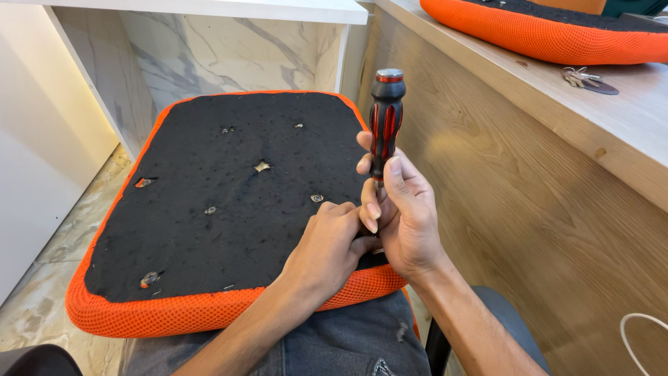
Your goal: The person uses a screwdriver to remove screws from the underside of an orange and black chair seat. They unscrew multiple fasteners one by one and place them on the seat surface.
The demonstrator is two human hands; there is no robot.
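Note:
An orange mesh seat cushion (174,310) lies upside down across my lap, its black underside (229,188) facing up with several screw holes in it. A screwdriver (386,115) with a black and red handle stands upright near the cushion's right front corner. My right hand (403,216) grips the screwdriver just below the handle. My left hand (327,247) rests on the black fabric beside it, fingers curled at the hidden tip of the shaft.
A wooden panel (529,209) rises close on the right, topped by a ledge with a second orange cushion (550,31) and a bunch of keys (584,79). A marble wall (229,49) and tiled floor (42,292) lie beyond. A white cable (637,327) loops at lower right.

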